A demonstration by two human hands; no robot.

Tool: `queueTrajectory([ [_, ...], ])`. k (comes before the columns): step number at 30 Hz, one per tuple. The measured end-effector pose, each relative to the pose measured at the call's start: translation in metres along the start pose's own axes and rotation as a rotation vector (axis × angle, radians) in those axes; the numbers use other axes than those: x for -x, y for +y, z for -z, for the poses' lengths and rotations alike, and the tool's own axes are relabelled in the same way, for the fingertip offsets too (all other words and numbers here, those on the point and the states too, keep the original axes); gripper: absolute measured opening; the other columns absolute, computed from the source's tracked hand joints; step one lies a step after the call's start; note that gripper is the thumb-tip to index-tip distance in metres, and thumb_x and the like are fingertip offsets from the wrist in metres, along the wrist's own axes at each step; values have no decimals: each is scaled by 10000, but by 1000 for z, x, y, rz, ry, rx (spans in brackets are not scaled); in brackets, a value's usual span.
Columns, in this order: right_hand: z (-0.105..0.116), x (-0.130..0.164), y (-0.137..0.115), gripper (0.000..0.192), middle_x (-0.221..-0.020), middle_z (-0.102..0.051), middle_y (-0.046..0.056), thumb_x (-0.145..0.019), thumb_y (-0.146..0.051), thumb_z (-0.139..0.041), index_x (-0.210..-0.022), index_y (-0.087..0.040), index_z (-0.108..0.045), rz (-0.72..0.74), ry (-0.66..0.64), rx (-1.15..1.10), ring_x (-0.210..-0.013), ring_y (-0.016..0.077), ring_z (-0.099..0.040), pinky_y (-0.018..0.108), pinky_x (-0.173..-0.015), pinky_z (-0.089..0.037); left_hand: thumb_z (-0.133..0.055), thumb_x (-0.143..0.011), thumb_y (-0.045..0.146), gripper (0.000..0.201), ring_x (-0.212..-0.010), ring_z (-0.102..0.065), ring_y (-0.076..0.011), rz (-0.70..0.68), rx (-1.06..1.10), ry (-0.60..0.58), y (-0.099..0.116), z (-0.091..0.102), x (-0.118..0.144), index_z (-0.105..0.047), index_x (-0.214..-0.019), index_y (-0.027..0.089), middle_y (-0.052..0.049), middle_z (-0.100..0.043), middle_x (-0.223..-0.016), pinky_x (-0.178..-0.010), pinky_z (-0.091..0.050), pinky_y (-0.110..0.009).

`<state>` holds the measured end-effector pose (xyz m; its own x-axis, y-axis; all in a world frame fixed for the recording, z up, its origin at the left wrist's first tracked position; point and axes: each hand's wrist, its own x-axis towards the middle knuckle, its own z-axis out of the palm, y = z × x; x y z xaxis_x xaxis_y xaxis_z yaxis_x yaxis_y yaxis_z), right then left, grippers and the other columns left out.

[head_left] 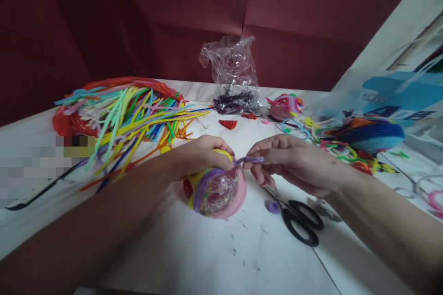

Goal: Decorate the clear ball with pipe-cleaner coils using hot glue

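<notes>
Pinching the purple pipe cleaner (249, 160) between thumb and fingertips, your right hand (294, 166) sits just right of centre frame, while your left hand (199, 156) clamps over the top of the wrapped ball (216, 189) resting on the white table (194, 253) at lower centre. Keep that left thumb pressed where the strand meets the ball, hold the strand taut, and lay it snug beside the coils already there so nothing springs loose. The black scissors (299, 219) lie just right of the ball, close under your right wrist. What sits inside the ball's glittery core is hard to make out, its far side is hidden by your left hand, and the pile of pipe cleaners (128, 113) at upper left blurs together.
</notes>
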<state>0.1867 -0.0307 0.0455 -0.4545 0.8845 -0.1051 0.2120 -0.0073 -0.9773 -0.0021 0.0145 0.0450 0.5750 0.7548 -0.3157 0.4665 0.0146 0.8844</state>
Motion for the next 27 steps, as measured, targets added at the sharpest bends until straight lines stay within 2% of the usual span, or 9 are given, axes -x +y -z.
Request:
queueTrajectory([
  [5, -4, 1, 6, 264, -699, -559, 38, -707, -310, -682, -811, -96, -565, 88, 27, 96, -571, 96, -476, 180, -505, -372, -618, -618, 241, 306, -536, -510, -100, 7, 26, -6, -2, 1, -2, -589, -913, 167, 32, -573, -639, -485, -381, -194],
  [10, -15, -2, 10, 230, -778, -576, 23, -768, -325, -652, -860, -124, -592, 228, 144, 237, -693, 120, -500, 211, -625, -399, -612, -621, 249, 296, -612, -543, -123, -59, -19, -6, -3, -1, -2, -604, -903, 161, 19, -588, -694, -534, -398, -214],
  [12, -16, -4, 10, 204, -818, -581, 20, -751, -292, -643, -865, -135, -579, 245, 147, 250, -753, 136, -519, 226, -682, -413, -614, -621, 249, 313, -645, -551, -132, -74, -20, -10, -3, -2, -1, -597, -920, 157, 10, -594, -731, -551, -402, -220],
  [14, -15, -7, 9, 217, -828, -580, 26, -729, -291, -636, -858, -133, -560, 227, 107, 234, -751, 141, -531, 228, -668, -426, -608, -626, 239, 307, -646, -547, -128, -88, -12, -26, -2, -3, -1, -588, -920, 156, 12, -589, -738, -549, -397, -218],
  [19, -9, -13, 7, 267, -700, -548, 16, -702, -322, -624, -834, -106, -542, 124, 20, 186, -555, 80, -451, 173, -501, -372, -588, -624, 226, 261, -632, -535, -131, -114, -80, -1, -3, -4, -1, -590, -878, 166, 20, -579, -706, -542, -384, -220],
  [27, -10, -11, 5, 266, -660, -527, 9, -664, -301, -611, -826, -106, -529, 44, 58, 185, -540, 78, -438, 163, -482, -357, -569, -628, 225, 258, -668, -553, -148, -151, -53, -37, -6, -4, -1, -579, -878, 164, 10, -586, -723, -590, -403, -242],
])
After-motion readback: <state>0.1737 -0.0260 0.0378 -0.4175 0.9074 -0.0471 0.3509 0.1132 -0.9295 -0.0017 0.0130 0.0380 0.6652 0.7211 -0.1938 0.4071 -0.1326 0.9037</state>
